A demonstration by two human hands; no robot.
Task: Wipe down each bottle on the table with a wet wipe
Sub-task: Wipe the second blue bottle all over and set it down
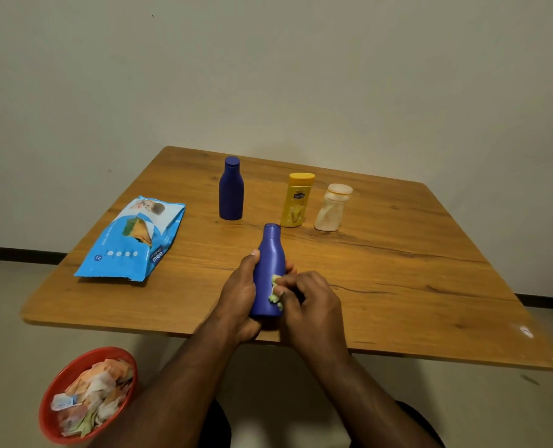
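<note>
I am looking down on a wooden table with a warm oak grain, dark knots and a few long cracks running across the top; it stands against a plain pale wall with a dark skirting strip at the bottom, over a light floor. My left hand is wrapped around the blue bottle, gripping it from the left side near the table's near edge, the bottle tilted with its cap pointing toward the far edge; my right hand is closed narrowly, its fingertips pinching a small pale yellow-green wet wipe against the bottle's lower right side. Toward the far edge, a second dark blue bottle stands upright; to its right stand a yellow bottle and, just beside that, a pale translucent bottle leaning slightly; the three are apart from one another. Near the left edge lies a blue wet wipe packet, flat on the wood. Below the table's near-left corner, off the surface, sits a red bowl heaped with crumpled used wipes; a small bright glint shows on the wood by the near-right corner.
</note>
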